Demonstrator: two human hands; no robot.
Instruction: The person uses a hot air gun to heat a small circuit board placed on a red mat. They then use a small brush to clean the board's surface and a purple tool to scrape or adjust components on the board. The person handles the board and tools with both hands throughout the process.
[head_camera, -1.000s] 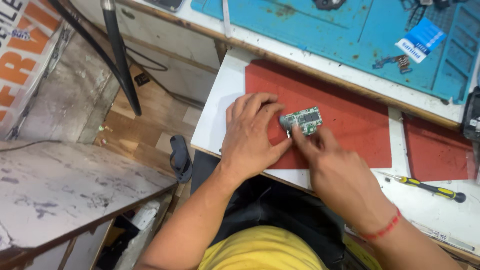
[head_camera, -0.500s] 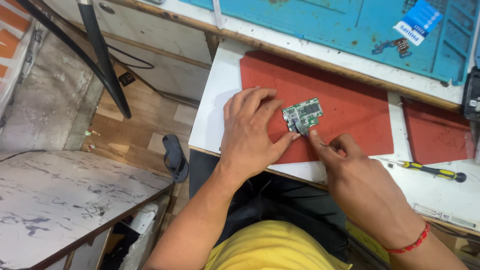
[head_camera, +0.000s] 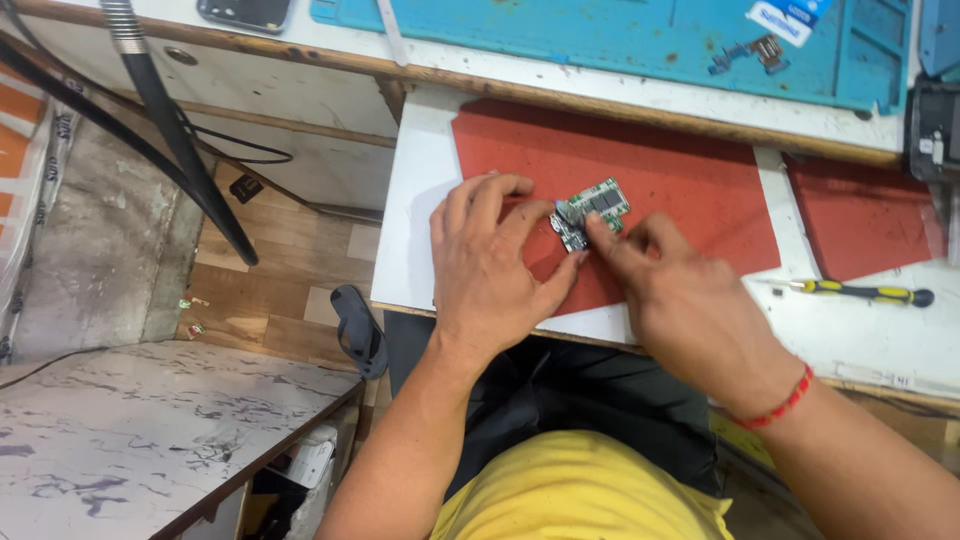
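a white work surface (head_camera: 420, 230) fills the middle of the view, with a long blue mat (head_camera: 620, 40) on the bench behind it and a grey marbled tabletop (head_camera: 130, 430) low at the left. on the white surface lies a red mat (head_camera: 680, 170), and a second red mat (head_camera: 860, 215) sits just to its right. the left hand (head_camera: 490, 270) rests palm down on the red mat's near left corner, fingers loosely spread and curled, fingertips touching the left end of a small green circuit board (head_camera: 590, 212). the right hand (head_camera: 690, 300), with a red thread band (head_camera: 780, 405) at the wrist, is bunched up, its forefinger pressed on the board's near edge; whether it pinches anything small there cannot be told. the board lies flat on the red mat, between the two hands, slightly skewed. a yellow-handled screwdriver (head_camera: 860, 292) lies on the white surface well right of the hands. a dark sandal (head_camera: 355, 330) sits on the floor below the table edge. a black hose (head_camera: 170, 120) slants across the upper left.
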